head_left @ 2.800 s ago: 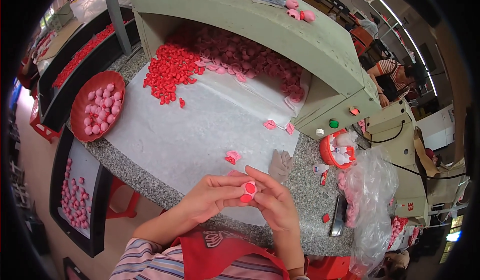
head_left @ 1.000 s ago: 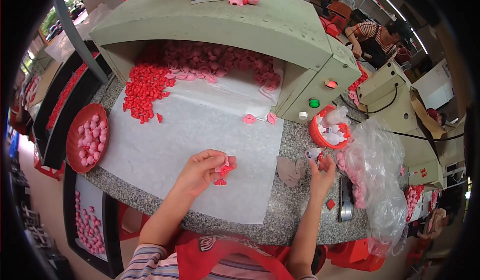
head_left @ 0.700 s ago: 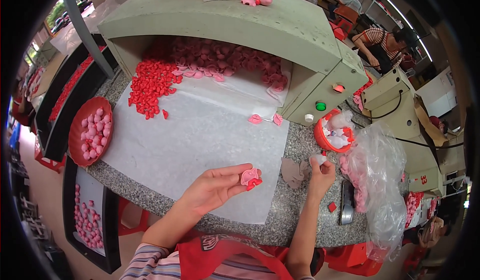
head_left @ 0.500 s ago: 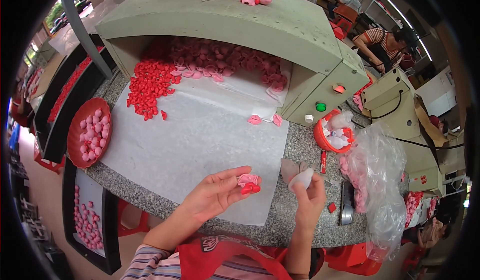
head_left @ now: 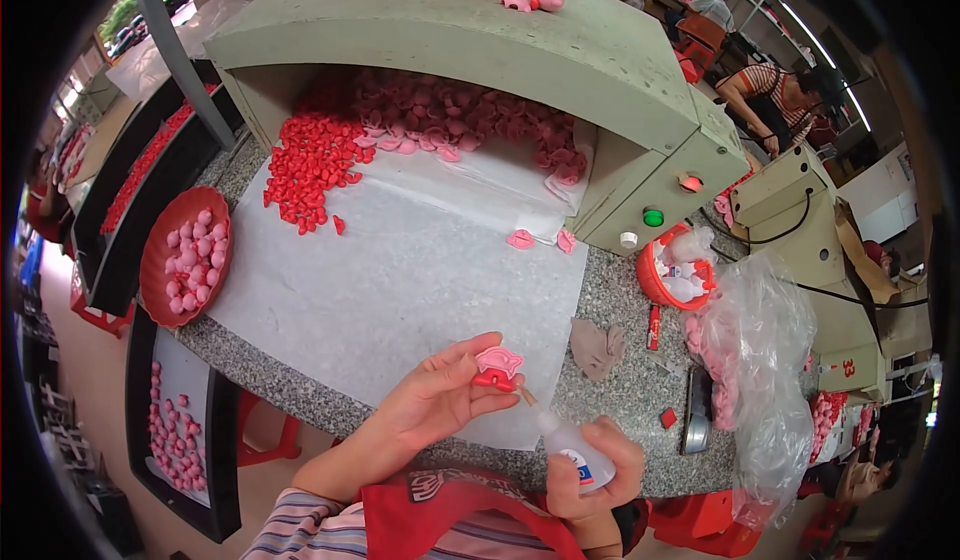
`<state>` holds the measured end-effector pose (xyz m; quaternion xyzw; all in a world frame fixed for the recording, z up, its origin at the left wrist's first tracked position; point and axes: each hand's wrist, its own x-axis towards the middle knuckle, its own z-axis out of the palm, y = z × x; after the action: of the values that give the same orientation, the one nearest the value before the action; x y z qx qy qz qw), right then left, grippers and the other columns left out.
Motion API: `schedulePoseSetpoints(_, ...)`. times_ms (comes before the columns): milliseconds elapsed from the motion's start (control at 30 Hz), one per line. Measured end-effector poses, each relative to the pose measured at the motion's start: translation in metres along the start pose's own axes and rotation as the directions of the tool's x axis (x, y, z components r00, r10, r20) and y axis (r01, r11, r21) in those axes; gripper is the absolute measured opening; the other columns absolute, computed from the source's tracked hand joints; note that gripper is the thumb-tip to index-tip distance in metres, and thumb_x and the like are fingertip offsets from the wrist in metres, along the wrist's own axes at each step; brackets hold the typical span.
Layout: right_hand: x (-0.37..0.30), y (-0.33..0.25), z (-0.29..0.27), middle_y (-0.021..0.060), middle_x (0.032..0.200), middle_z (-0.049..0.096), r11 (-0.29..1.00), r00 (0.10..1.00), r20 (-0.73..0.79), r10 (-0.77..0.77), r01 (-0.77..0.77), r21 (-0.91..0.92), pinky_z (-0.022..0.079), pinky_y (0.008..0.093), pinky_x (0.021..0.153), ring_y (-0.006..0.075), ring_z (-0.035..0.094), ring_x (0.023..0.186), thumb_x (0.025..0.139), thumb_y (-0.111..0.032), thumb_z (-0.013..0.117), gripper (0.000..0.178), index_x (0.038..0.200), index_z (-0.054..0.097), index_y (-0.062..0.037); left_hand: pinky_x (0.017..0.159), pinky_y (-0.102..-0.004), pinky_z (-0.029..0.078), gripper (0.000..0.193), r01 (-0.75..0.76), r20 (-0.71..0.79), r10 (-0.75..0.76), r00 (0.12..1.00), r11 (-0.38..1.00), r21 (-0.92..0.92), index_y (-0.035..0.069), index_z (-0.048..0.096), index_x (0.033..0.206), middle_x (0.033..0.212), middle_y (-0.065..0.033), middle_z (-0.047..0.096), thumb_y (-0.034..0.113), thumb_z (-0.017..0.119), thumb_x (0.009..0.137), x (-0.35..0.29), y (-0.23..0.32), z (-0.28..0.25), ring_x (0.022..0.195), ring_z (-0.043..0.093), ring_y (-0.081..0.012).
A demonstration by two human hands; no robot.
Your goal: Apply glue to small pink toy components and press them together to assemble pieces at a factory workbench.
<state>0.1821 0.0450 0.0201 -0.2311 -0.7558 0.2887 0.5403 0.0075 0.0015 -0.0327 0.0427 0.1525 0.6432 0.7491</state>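
Between its thumb and fingers my left hand (head_left: 437, 387) pinches a small pink molded piece (head_left: 498, 361) together with a glossy red piece (head_left: 494, 381) just below it. My right hand (head_left: 610, 470) is wrapped round a translucent white squeeze bottle (head_left: 578, 457), tilted up and to the left. The bottle's thin nozzle (head_left: 528, 397) points at the red piece, close to its edge; whether they touch I cannot tell. Beyond the bottle a crumpled grey-brown cloth (head_left: 597, 349) lies on the speckled countertop (head_left: 632, 400). Both hands are over the near right part of a white paper sheet (head_left: 400, 280).
A pale green metal housing (head_left: 450, 45) covers heaped red pieces (head_left: 312, 165) and pink shells (head_left: 440, 110). A red basket (head_left: 648, 278) with bottles, a phone (head_left: 697, 410) and a clear plastic bag (head_left: 770, 360) stand right. A red bowl (head_left: 150, 260) of pink balls sits left.
My right hand has come nearer and turned the bottle, so its nozzle now points toward the red piece. It has left the cloth. My left hand keeps its pinch on the pieces.
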Motion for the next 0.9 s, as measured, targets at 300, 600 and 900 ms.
schedulePoseSetpoints(300,0.006,-0.014,-0.001,0.0038,0.052,0.05,0.992,0.985,0.171,-0.026,0.046,-0.118,0.032,0.0226,0.036,0.0141,0.042,0.039,0.061,-0.005,0.07,0.033,0.091,0.057,-0.002,0.087,-0.0393,0.044,0.044,-0.028,-0.037,0.033,0.999,0.992,0.122,0.005,0.041,0.126,0.122,-0.018,0.047,0.02,0.053,0.086,-0.008,0.003,0.011,0.105,0.052,-0.0279)
schedulePoseSetpoints(600,0.007,-0.015,0.001,0.0028,0.053,0.051,0.988,0.98,0.194,-0.037,0.064,-0.137,0.032,0.0218,0.037,0.0137,0.042,0.04,0.059,-0.003,0.069,0.033,0.09,0.057,-0.0024,0.086,-0.0373,0.044,0.041,-0.01,-0.03,0.013,0.999,0.993,0.122,0.005,0.043,0.125,0.122,-0.0173,0.047,0.02,0.051,0.087,-0.009,0.006,0.015,0.104,0.052,-0.0266)
schedulePoseSetpoints(900,0.008,-0.017,0.002,0.0036,0.058,0.056,0.987,0.975,0.22,-0.027,0.061,-0.148,0.033,0.0213,0.038,0.0129,0.043,0.04,0.059,-0.001,0.069,0.034,0.091,0.057,-0.0018,0.09,-0.0384,0.041,0.041,-0.059,-0.025,0.065,0.998,0.983,0.172,-0.001,0.042,0.124,0.115,-0.0126,0.053,0.016,0.05,0.088,-0.011,0.007,0.019,0.104,0.053,-0.0221)
